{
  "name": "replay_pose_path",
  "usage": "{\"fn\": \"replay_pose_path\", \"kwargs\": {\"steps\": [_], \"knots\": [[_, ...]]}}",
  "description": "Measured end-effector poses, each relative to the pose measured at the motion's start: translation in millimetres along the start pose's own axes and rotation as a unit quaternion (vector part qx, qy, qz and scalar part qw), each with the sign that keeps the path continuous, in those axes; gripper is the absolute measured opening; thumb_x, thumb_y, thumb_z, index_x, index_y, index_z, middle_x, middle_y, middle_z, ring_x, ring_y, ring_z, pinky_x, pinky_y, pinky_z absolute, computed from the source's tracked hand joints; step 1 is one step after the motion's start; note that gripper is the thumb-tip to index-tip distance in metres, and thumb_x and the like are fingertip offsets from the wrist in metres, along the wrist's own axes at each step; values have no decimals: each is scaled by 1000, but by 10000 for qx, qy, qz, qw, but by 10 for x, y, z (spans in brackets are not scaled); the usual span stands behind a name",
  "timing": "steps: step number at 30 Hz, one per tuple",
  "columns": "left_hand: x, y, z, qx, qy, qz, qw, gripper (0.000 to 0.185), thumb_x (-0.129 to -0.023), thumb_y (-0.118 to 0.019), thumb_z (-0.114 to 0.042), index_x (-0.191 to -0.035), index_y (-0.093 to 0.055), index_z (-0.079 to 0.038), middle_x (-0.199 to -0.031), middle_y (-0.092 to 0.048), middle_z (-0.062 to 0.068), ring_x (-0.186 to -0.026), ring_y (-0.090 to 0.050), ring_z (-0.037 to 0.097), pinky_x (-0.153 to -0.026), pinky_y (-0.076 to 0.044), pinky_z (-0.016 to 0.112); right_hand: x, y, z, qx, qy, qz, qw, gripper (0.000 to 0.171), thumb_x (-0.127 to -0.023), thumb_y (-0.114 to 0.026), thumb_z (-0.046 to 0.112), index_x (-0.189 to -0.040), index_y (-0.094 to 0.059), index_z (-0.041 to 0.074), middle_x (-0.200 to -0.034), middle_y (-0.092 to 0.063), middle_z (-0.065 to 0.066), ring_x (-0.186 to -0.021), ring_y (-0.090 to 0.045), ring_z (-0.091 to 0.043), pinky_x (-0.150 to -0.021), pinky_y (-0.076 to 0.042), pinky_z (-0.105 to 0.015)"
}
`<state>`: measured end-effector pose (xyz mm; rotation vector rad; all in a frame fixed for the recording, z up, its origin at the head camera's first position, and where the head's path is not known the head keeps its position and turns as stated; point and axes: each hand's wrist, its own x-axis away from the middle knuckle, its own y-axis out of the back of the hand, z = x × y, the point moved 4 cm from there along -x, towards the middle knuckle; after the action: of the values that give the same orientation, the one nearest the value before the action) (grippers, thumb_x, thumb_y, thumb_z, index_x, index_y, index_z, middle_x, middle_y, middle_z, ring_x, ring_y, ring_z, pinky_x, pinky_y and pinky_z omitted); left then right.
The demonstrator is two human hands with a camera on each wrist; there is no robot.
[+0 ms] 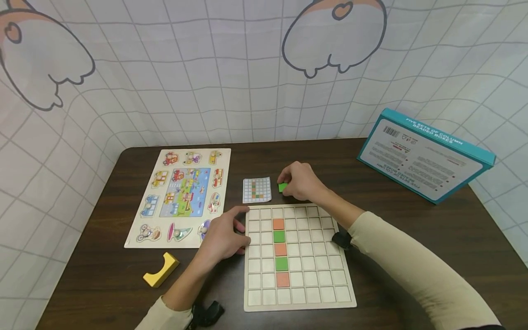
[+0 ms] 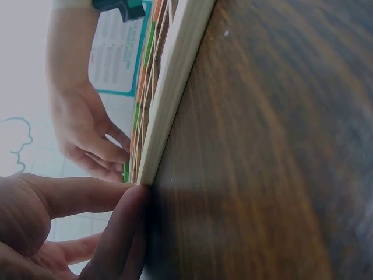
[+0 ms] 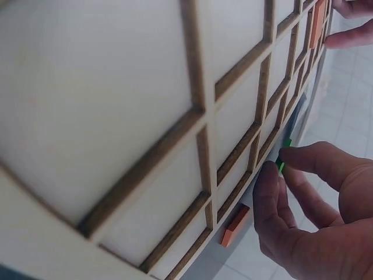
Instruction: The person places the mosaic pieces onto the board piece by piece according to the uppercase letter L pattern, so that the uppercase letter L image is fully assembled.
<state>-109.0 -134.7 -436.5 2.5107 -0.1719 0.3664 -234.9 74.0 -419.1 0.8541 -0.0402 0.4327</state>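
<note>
A small green tile (image 1: 282, 187) is pinched between the thumb and fingers of the right hand (image 1: 303, 182), just past the far edge of the wooden grid board (image 1: 311, 266). Whether the tile touches the table (image 1: 103, 284) cannot be told. The board's left edge, close to its far left corner, is touched by the left hand (image 1: 222, 238), whose thumb and forefinger are set apart along that edge.

The third column from the left is partly filled: from far to near, orange, green, orange, green and orange are laid in five squares in a row, with three orange squares (image 1: 278, 224) and two green squares (image 1: 279, 236). In the right wrist view, a loose orange tile (image 3: 235, 226) is seen just beyond the board, near the right hand. A printed card (image 1: 256, 190) is placed left of the pinched tile.

To the left, a picture puzzle (image 1: 132, 240) is laid flat, with a yellow arched block (image 1: 167, 270) on its near side. At the far right, a teal and white box (image 1: 425, 158) is stood tilted on the table.
</note>
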Motion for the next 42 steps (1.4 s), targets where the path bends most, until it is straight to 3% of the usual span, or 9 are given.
{"fn": "replay_pose_path", "kwargs": {"steps": [17,25,42], "knots": [[24,14,-40,-32,-10,-11,10000,73,-76,-78,6,-143,-60,-13,-92,-63,13,-49,-66,17,-49,-60,32,182,52,-19,70,72,-40,9999,22,-84,-79,1,-106,-79,8,-104,-73,-8,-97,-63,-24,-85,-58,-37],[5,14,-14,-54,73,-48,9999,74,-76,-80,5,-144,-59,-15,-92,-62,12,-49,-65,18,-49,-60,32,362,61,-1,-44,229,-24,9997,23,-83,-77,-2,-104,-78,7,-96,-70,-6,-88,-60,-22,-77,-54,-35],[14,-7,-20,-90,72,-27,9999,74,-76,-80,6,-144,-59,-14,-92,-62,13,-50,-65,17,-49,-60,32,707,22,68,-63,328,-83,9994,22,-81,-83,-1,-99,-78,10,-91,-69,-3,-85,-60,-18,-77,-56,-31]]}}
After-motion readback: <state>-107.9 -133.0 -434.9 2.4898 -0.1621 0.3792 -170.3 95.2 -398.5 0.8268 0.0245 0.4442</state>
